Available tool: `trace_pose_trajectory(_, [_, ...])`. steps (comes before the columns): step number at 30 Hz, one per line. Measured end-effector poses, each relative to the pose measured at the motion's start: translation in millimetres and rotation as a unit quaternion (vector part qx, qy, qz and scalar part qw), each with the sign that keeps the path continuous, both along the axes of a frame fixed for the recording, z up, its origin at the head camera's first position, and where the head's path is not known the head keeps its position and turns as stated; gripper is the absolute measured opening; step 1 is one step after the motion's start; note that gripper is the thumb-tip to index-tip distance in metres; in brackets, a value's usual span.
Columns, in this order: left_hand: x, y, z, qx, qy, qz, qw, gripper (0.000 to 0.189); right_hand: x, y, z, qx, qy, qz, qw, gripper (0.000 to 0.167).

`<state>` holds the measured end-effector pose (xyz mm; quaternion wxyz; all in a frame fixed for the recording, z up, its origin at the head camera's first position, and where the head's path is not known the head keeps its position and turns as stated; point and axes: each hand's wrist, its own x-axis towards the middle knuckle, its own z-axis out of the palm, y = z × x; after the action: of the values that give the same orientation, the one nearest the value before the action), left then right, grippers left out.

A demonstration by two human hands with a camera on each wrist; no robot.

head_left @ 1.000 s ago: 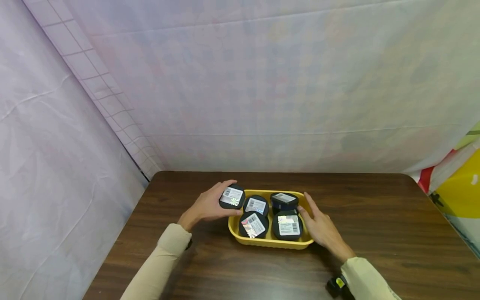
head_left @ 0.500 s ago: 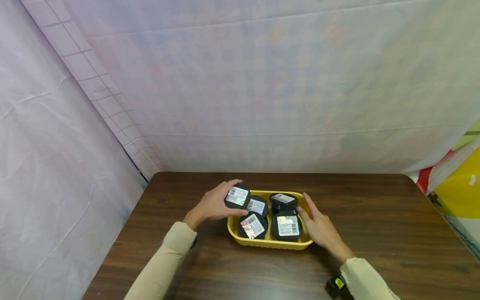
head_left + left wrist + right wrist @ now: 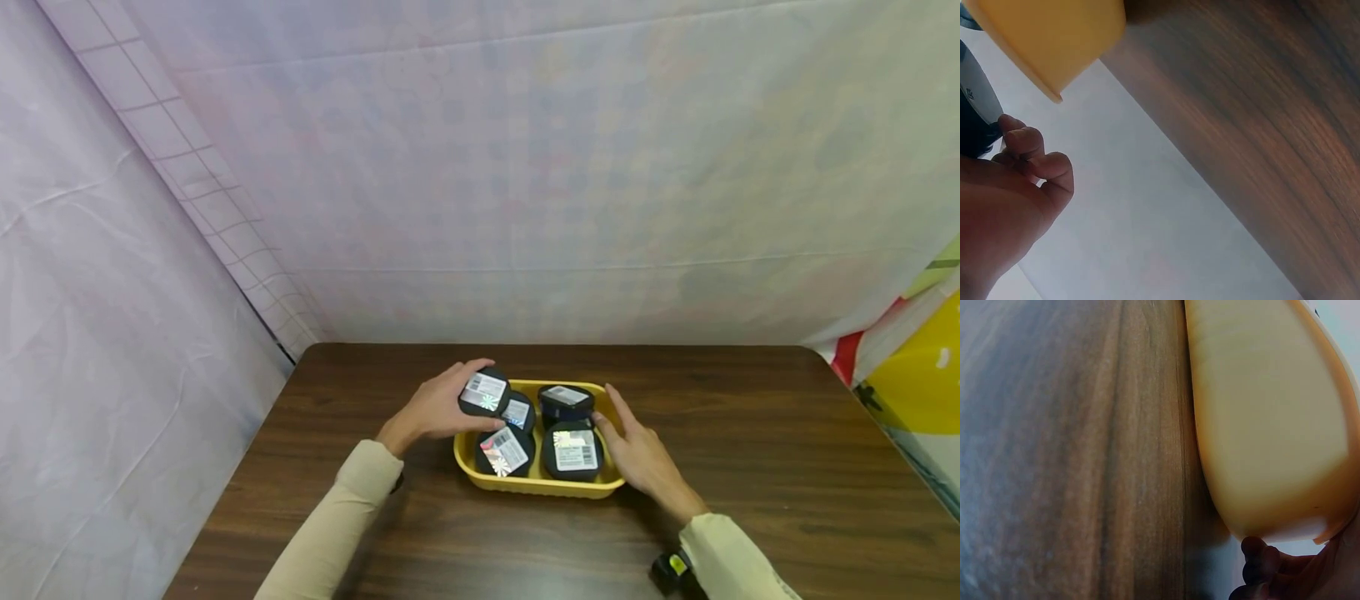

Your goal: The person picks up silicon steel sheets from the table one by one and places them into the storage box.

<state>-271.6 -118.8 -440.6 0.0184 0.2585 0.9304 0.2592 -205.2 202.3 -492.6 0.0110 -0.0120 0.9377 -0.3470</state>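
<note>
My left hand (image 3: pixel 441 407) holds a flat round black jar (image 3: pixel 484 392) between thumb and fingers. The jar bears a white barcode label and a shiny sticker, and hangs over the left back corner of a yellow plastic basket (image 3: pixel 540 487). In the left wrist view, curled fingers (image 3: pixel 1022 140) show against the dark jar. At the basket's other end my right hand (image 3: pixel 647 460) grips the rim, thumb towards the inside; the right wrist view has its curled fingertips (image 3: pixel 1254 547) at the outer wall. Several similar labelled jars (image 3: pixel 573 451) sit inside, one tilted jar (image 3: pixel 566 398) resting on another.
The basket stands on a dark wood-grain table (image 3: pixel 750 433). A pale cloth curtain (image 3: pixel 525 208) hangs along its back edge, another at the left. A black wrist strap (image 3: pixel 670 572) is by the right sleeve. Yellow and red material (image 3: pixel 915 375) shows at far right.
My left hand has carried the black jar a little to the right, further over the basket, now covering part of a jar inside. The right hand has stayed on the rim.
</note>
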Motion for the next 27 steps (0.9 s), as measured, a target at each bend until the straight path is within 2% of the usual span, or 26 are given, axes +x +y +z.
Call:
trace_pose_trajectory(8, [-1.9, 7.1, -3.7, -0.014, 0.003, -0.001, 0.9999, 0.096, -0.3, 0.3, -0.3, -0.001, 0.000, 0.000, 1.0000, 0.071])
trace_pose_trajectory(19, [-3.4, 15.0, -8.0, -0.027, 0.018, -0.019, 0.9993, 0.096, -0.6, 0.2, -1.2, -0.002, 0.004, -0.002, 1.0000, 0.071])
trace_pose_trajectory(27, [-3.7, 20.1, -9.8, -0.037, 0.011, -0.020, 0.9991, 0.096, -0.9, 0.5, -1.8, -0.001, 0.008, -0.006, 1.0000, 0.071])
